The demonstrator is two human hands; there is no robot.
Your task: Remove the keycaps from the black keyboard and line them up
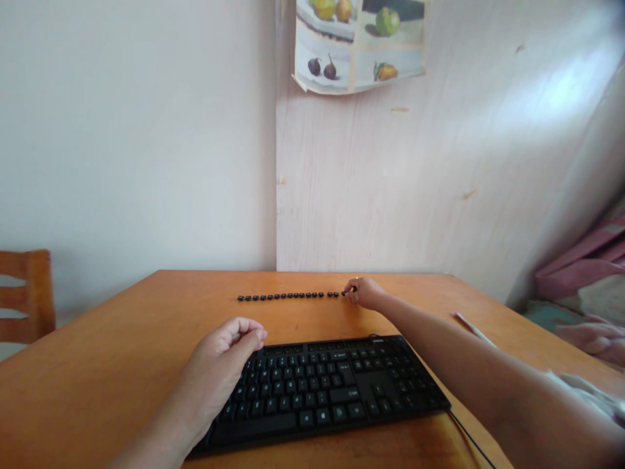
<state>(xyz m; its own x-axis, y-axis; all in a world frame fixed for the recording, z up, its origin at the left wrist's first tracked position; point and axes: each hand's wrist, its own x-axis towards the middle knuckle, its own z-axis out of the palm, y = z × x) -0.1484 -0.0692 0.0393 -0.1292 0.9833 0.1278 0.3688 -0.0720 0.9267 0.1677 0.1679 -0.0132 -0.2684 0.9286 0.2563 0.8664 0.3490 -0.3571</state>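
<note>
A black keyboard lies on the table in front of me, and its top row of keys looks dark, with no caps that I can make out. Beyond it, several small black keycaps form a line running left to right. At the right end of that line is my right hand, its fingers pinched on a small black keycap. My left hand hovers over the keyboard's upper left part, thumb pressed against curled fingers. Whatever may be inside that pinch is hidden.
The wooden table reaches back to the wall. On the right, a thin white stick lies beside my forearm. The keyboard cable trails off at lower right. A wooden chair stands at left, and cloth is heaped at right.
</note>
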